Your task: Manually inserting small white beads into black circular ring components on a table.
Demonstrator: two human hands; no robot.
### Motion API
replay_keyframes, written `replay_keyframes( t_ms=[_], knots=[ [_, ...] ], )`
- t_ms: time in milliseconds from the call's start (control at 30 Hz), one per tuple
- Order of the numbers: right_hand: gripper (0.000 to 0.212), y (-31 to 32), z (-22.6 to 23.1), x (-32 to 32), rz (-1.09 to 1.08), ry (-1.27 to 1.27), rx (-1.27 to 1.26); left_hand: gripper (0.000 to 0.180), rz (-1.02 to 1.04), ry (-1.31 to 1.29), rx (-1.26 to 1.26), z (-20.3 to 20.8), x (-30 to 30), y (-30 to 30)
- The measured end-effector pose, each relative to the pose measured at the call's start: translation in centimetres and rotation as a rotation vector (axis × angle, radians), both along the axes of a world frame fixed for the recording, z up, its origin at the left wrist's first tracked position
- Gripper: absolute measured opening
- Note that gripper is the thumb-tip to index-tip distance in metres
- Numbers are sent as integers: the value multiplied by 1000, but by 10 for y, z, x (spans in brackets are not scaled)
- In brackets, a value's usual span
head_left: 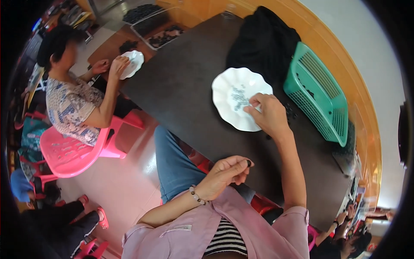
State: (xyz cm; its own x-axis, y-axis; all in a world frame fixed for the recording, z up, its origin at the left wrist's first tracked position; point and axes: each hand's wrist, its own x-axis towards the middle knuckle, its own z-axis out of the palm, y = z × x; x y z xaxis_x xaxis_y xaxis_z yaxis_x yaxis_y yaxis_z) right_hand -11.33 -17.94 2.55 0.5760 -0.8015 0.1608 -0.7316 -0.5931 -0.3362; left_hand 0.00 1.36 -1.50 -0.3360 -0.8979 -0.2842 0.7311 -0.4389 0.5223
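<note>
Right hand (pixel 268 114) resting on the near right rim of a white, glossy, scallop-edged plastic plate (pixel 235 97), fingertips curled down onto a faint scatter of small dark specks on its face; grip narrow and pinching, though whether anything sits between the fingers cannot be told. Left hand (pixel 226 170) raised above the lap, near edge of the surface, thumb and forefinger closed narrowly on a small, round, dark bead-like piece (pixel 249 163). Pale beaded bracelet (pixel 196 195) around that wrist, pink cloth sleeve (pixel 189 226) below it.

Plate lying flat on a dark brown, matt, smooth surface (pixel 181 82), roughly at its middle. Just right of the plate, a teal plastic basket (pixel 321 97) with slotted walls and a few dark bits inside. Beyond the plate, on the far side, a crumpled black cloth bundle (pixel 263 41), soft and folded, touching the basket's far corner. More small dark pieces (pixel 291 113) scattered on the surface just right of the right hand.

Far left, another person's hands (pixel 110 67) at a second white scalloped plate (pixel 133 62), seated on a pink moulded plastic chair (pixel 71 151). Behind them, shallow trays of dark pieces (pixel 161 36) on an orange-brown wooden top. Floor (pixel 125 181) glossy and pale pinkish, reflecting light. Pale wall (pixel 366 39) on the far right, edged by a curved orange-brown wooden border (pixel 340 60).
</note>
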Motion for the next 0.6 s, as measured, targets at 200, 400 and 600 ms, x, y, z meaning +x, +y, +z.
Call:
replay_keyframes(
  t_ms=[200, 400, 600],
  knots=[
    [11, -4, 1, 8, 8, -15, 47, 28, -19, 32, -18, -4, 1, -3],
    [10, -6, 0, 12, -18, 0, 57, 29, -20, 35, -35, -6, 2, -5],
    [11, -2, -2, 8, 12, -3, 29, 29, -20, 18, -50, -5, 2, -5]
  ],
)
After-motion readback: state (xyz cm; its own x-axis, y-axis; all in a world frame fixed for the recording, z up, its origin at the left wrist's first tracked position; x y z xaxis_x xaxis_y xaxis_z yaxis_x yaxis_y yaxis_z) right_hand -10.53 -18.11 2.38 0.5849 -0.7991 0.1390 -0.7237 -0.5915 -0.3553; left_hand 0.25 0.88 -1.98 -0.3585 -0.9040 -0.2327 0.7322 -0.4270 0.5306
